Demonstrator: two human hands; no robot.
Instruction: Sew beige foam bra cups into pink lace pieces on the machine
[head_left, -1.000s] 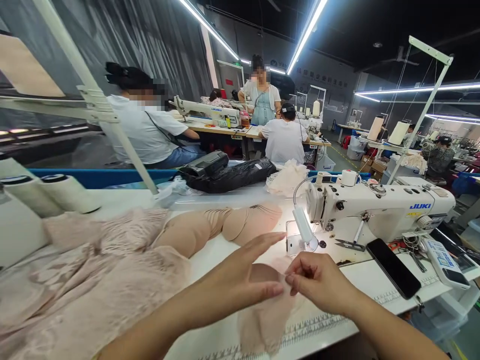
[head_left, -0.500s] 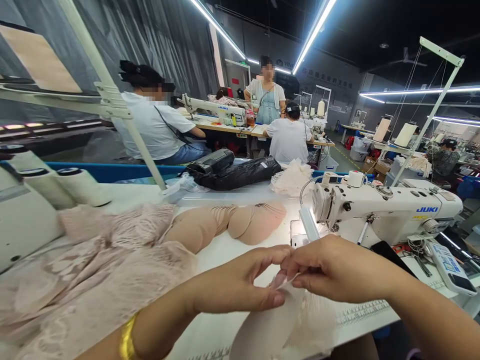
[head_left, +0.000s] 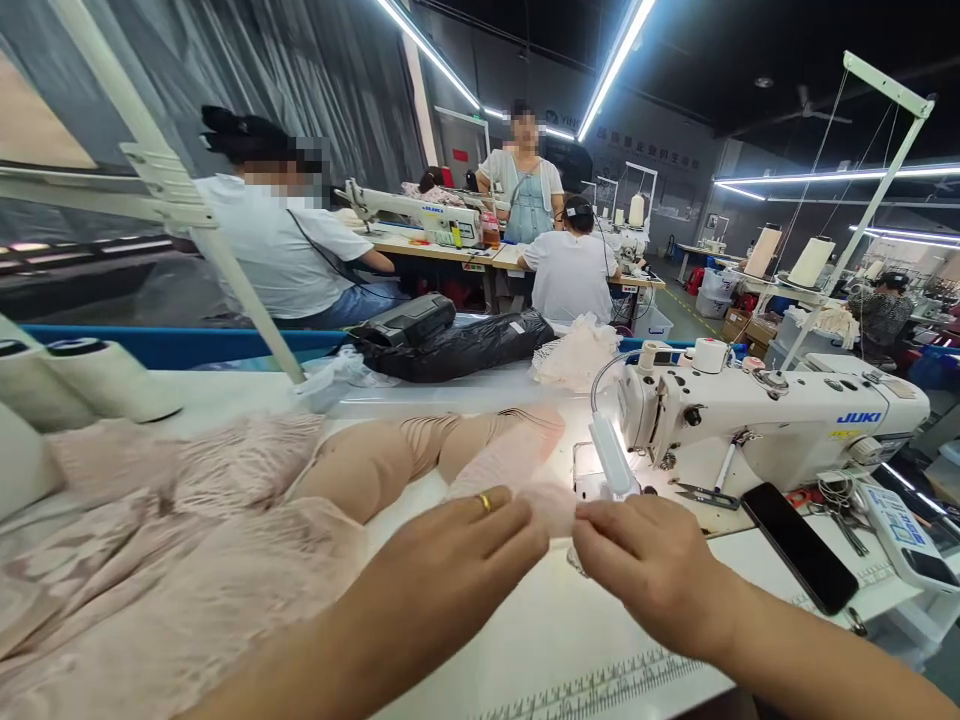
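A sheer pale pink lace piece point(head_left: 517, 468) is stretched between my two hands in front of the sewing machine point(head_left: 765, 420). My left hand point(head_left: 461, 560), with a gold ring, is closed on its near edge, knuckles up. At the right end, my right hand point(head_left: 649, 560) pinches the same lace, close to the needle area. Its fingertips are partly hidden. Beyond the hands lie overlapping beige moulded bra cups point(head_left: 356, 465). The lace covers part of the further cups.
Loose pink lace fabric point(head_left: 150, 580) is heaped at the left, near thread cones point(head_left: 112, 380). Thread snips point(head_left: 705, 494) and a black phone point(head_left: 799, 548) lie at the right. A ruler strip point(head_left: 600, 690) runs along the front edge. Co-workers point(head_left: 574, 265) sit and stand beyond.
My hands have moved apart and the lace now spans between them, beyond my left hand. The beige piece hanging below them no longer shows there. The phone and snips have come into fuller view.
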